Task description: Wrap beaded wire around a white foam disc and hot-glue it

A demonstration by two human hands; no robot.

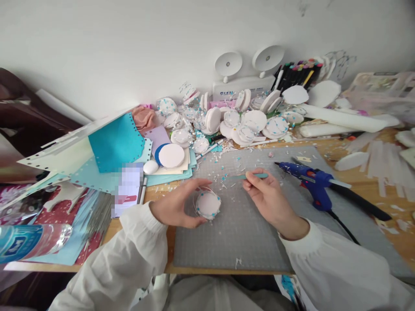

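My left hand (pixel 181 205) curves its thumb and fingers around the side of a small round white piece (pixel 208 204), ringed with thin wire and dotted with blue beads, low over the grey cutting mat (pixel 207 246). To the right, my right hand (pixel 264 194) pinches a slim teal tool (pixel 257 176) between thumb and fingers. The tool's narrow end points left, towards small scraps and blue bits on the mat; its exact kind is unclear. A gap separates this tool from the beaded piece.
A blue hot glue gun (pixel 313 181) lies right of my right hand, its cord trailing forward. White discs (pixel 212 120) and beaded pieces are heaped at the back. On the left are a phone (pixel 129 190), teal sheets (pixel 115 144) and a water bottle (pixel 34 242). Clear glue sticks (pixel 389 162) lie far right.
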